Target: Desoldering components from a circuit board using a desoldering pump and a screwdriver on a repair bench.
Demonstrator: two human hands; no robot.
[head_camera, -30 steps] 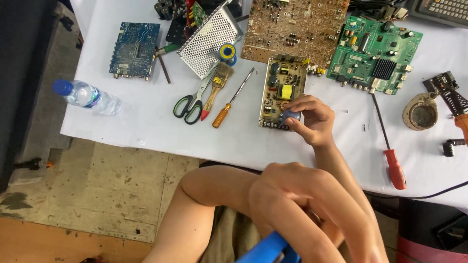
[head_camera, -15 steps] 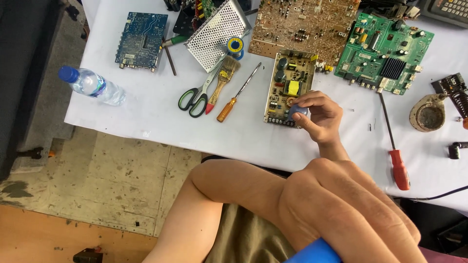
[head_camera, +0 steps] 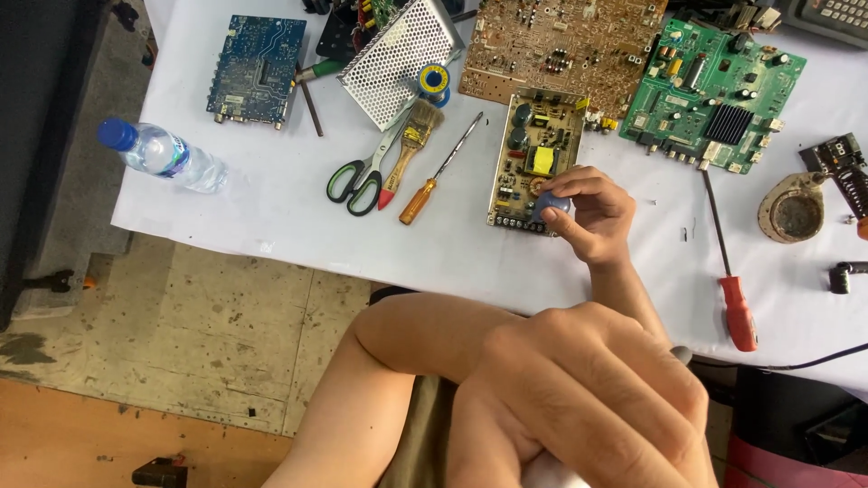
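Note:
My right hand [head_camera: 592, 217] rests on the lower right corner of a small power supply board [head_camera: 533, 158] on the white table [head_camera: 271, 226]. Its fingertips pinch a round blue-grey part [head_camera: 550, 206] on that board. My left hand [head_camera: 579, 398] is raised close to the camera, blurred, with the elbow bent out to the left. Its fingers are curled shut around a tool, of which only a grey end [head_camera: 681, 354] shows past the knuckles. The right forearm is partly hidden behind the left hand.
Left of the board lie an orange-handled screwdriver [head_camera: 425, 194], a brush [head_camera: 411, 145] and scissors [head_camera: 357, 181]. A red-handled screwdriver [head_camera: 737, 307] lies to the right. A green board [head_camera: 714, 99], a brown board [head_camera: 565, 45], a blue board [head_camera: 258, 68] and a water bottle [head_camera: 167, 155] are farther out.
My left hand has shifted lower in view and the blue handle it holds has dropped out of sight. My right hand keeps its pinch on the part.

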